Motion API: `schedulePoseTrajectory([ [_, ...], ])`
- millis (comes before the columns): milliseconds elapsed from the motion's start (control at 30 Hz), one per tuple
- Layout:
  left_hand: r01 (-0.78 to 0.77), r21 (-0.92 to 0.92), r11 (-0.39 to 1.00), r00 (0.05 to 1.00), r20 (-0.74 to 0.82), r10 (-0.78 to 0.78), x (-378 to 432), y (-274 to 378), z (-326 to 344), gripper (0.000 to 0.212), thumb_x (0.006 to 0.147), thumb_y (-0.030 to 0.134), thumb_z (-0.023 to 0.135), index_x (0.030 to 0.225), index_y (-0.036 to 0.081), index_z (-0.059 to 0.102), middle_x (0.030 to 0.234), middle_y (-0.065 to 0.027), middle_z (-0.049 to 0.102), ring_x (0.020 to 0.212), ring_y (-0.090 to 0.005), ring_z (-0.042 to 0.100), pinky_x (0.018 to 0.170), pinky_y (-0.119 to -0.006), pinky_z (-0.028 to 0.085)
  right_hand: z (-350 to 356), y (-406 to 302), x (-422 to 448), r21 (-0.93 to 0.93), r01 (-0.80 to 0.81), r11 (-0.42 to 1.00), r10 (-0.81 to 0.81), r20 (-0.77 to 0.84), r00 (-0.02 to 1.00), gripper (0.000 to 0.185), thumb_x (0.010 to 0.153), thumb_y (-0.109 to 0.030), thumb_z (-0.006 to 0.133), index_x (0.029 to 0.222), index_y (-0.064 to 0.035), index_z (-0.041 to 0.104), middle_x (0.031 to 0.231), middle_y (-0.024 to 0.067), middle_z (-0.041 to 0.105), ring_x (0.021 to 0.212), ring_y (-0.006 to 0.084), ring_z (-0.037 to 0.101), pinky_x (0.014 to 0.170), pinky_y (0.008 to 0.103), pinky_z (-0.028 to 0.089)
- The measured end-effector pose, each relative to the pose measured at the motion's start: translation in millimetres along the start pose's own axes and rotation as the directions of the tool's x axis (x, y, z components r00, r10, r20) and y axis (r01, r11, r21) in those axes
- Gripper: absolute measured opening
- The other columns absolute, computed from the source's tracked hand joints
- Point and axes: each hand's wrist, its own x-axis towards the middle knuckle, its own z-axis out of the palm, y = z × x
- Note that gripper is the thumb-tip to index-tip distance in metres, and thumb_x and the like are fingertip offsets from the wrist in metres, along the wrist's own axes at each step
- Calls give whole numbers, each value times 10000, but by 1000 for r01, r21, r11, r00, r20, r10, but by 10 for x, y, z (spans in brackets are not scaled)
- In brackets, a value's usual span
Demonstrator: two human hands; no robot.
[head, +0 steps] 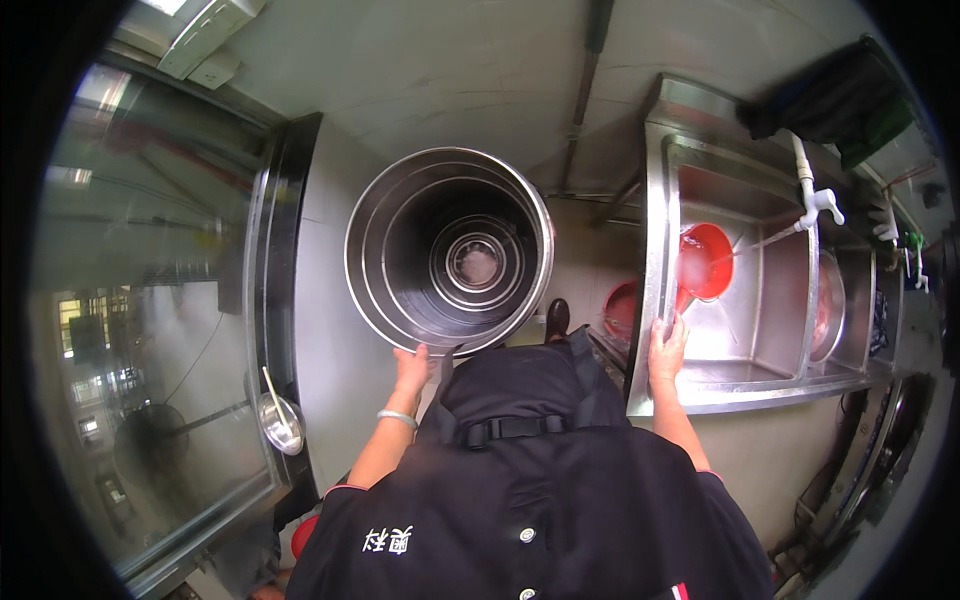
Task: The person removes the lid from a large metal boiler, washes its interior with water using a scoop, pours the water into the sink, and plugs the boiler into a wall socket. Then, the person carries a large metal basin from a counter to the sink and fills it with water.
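Observation:
A tall, deep cylindrical steel barrel (409,247) stands in front of me, its mouth facing up. Ridged rings run down its inner wall, and something pale shows at the bottom. My left hand (414,369) grips the near rim of this barrel. To the right, my right hand (666,349) holds the handle of a red plastic dipper (718,262) over the near-left edge of a stainless steel sink (769,300). From a white plastic tap (814,206), a stream of water (765,241) runs into the dipper, where the water looks frothy.
Beyond a divider, the neighbouring basin holds a round metal bowl (834,300) with reddish contents. A red bucket (619,304) sits low beside the sink. On the left ledge stands a small metal bowl (281,431) with a pale stick in it, beside a glass window (157,300).

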Motion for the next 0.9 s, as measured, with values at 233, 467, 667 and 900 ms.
schedulePoseTrajectory([
  [233, -69, 19, 997, 995, 66, 68, 151, -131, -96, 411, 957, 232, 494, 1267, 91, 264, 1168, -128, 538, 866, -250, 649, 646, -375, 524, 11, -33, 11, -5, 13, 1000, -13, 18, 1000, 535, 886, -386, 561, 1289, -45, 477, 1246, 178, 489, 1146, 356, 500, 963, 408, 409],
  [467, -99, 53, 994, 992, 83, 95, 165, -135, -82, 387, 964, 247, 487, 1252, 92, 280, 1103, -111, 543, 826, -216, 633, 623, -351, 517, -38, -52, 3, 4, -22, 1000, 22, 6, 1000, 537, 871, -376, 579, 1275, -36, 483, 1233, 172, 503, 1131, 354, 513, 945, 409, 422],
  [667, -59, 79, 995, 996, 72, 53, 144, -94, -76, 374, 972, 249, 473, 1252, 91, 282, 1111, -119, 548, 828, -202, 639, 600, -325, 518, -46, 10, 32, 39, -17, 999, 16, 14, 1000, 535, 870, -373, 587, 1269, -30, 493, 1233, 160, 515, 1136, 333, 516, 958, 391, 413],
  [900, 5, 62, 998, 998, 64, -9, 195, -176, -110, 405, 972, 270, 470, 1269, 89, 262, 1205, -136, 534, 886, -239, 648, 674, -396, 524, -46, 585, 403, 781, -589, 207, 527, 419, 740, 591, 876, -404, 613, 1339, -81, 440, 1281, 113, 488, 1139, 249, 497, 980, 399, 363],
])
